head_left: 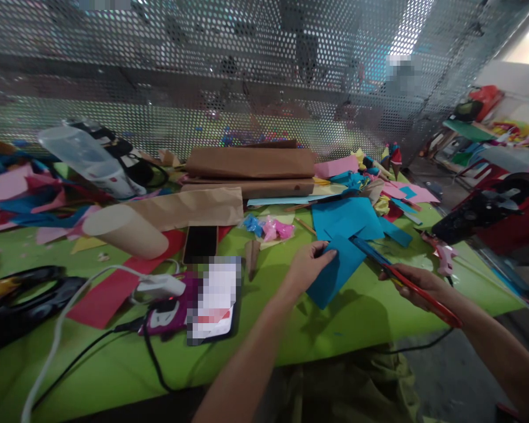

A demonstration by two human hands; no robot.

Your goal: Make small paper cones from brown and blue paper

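A piece of blue paper (337, 273) is pinched between the thumb and fingers of my left hand (311, 264), held a little above the green table. My right hand (417, 285) is closed around red-handled scissors (399, 275). Their blades point left and meet the top right edge of the blue paper; whether they are spread apart I cannot make out. Just behind lie more blue sheets (350, 216). To the left of my left hand are a small brown paper cone (251, 258) and pink and blue wrapped bits (273, 228).
A phone with a lit screen (216, 299), a purple power strip (170, 311) and cables lie at left. Behind them are a cardboard tube (126, 231) and folded brown paper (249, 164). A pink glue gun (444, 257) rests at right. Perforated metal sheeting (229, 76) stands behind the table (282, 329).
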